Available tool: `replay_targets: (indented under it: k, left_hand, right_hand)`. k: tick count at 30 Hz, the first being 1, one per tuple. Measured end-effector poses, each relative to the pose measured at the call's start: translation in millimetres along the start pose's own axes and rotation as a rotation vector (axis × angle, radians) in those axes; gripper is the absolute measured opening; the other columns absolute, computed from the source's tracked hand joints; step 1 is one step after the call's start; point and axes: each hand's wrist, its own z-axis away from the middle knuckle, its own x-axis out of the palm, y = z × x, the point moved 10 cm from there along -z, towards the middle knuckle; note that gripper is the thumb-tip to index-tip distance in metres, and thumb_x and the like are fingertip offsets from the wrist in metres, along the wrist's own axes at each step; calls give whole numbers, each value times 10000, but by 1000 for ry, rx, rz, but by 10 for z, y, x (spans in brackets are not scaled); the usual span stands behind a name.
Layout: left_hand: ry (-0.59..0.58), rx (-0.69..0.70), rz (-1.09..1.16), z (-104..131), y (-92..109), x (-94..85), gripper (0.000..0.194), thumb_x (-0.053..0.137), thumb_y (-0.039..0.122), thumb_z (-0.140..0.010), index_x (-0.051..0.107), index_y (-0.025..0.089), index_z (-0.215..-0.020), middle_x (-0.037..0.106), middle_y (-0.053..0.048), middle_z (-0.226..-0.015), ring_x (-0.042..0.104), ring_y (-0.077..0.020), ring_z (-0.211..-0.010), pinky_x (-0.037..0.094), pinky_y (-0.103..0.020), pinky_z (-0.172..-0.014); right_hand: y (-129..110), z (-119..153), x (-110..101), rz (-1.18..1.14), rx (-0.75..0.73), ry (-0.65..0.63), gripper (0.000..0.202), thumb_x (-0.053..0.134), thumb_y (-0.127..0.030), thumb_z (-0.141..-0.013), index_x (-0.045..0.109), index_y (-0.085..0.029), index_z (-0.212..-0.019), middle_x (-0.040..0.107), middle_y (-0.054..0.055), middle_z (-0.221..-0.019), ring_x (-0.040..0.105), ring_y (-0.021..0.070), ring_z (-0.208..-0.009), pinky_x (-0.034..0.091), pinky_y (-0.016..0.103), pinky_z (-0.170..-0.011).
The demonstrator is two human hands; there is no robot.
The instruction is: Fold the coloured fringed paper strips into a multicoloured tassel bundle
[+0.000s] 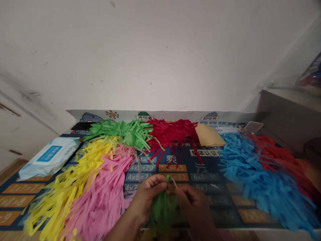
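1. At the far left, a pack of wipes (50,157) is lying on a printed mat (20,201) that is showing sums.
2. Next, a heap of yellow strips (77,180) is spreading toward the near edge, and pink strips (100,190) are lying against its right side.
3. Behind these, a pile of light green strips (122,132) is resting near the back of the mat.
4. The left hand (154,187) is closing in a pinch, its thumb and index finger meeting on the top of a green bundle (163,207).
5. The green bundle is hanging between the two hands at the near middle of the mat, its strips trailing downward and blurring.
6. A thin white string (174,182) is running from the bundle's top toward the right hand.
7. Dark red strips (173,132) are lying farther back, beyond the hands.
8. The right hand (193,201) is curling its fingers in, thumb and index finger pinching the string; shadow is dimming the rest.
9. A tan packet (210,135) is lying just beside the dark red strips.
10. At the right, blue strips (260,180) are stretching toward the near corner, with brighter red strips (281,154) lying alongside.
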Motion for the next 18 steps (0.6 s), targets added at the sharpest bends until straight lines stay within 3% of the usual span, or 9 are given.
replay_targets:
  k: [5,8,10,13,18]
  left_hand:
    - [-37,-2,-50,6,-30,-2,327,895,289,-556,680,133,-747,706,-24,-678,613,-99,-545,466,-195,-559]
    - [-20,65,-197,23,18,-51,303,865,314,-585,679,146,-755,678,4,-662,585,-92,-559,441,-189,-569]
    - [9,168,-389,65,114,-56,235,816,296,-630,684,155,-764,664,16,-663,583,-102,-597,436,-195,-592]
    - [-3,316,-729,166,220,78,79,694,221,-707,675,164,-758,673,-5,-712,610,-142,-678,451,-226,-642]
    - [124,538,-1032,357,339,175,82,635,175,-724,573,204,-769,642,0,-705,629,-169,-655,470,-246,-611]
  right_hand:
    - [-40,-29,52,27,-27,-40,337,580,-449,-851,698,-188,-673,669,19,-632,587,168,-607,409,232,-568]
    - [-73,-41,58,54,-47,-70,337,559,-439,-869,685,-188,-682,669,19,-647,587,167,-621,412,237,-587]
    - [-99,-37,71,39,-63,-117,281,562,-436,-874,693,-190,-839,691,25,-747,611,176,-690,435,246,-633]
    - [-124,-5,124,16,-78,-181,292,560,-418,-882,635,-196,-1057,697,38,-915,631,189,-817,458,262,-714]
    - [-157,23,222,75,-135,-145,257,553,-388,-889,656,-197,-750,680,25,-798,621,182,-769,450,273,-709]
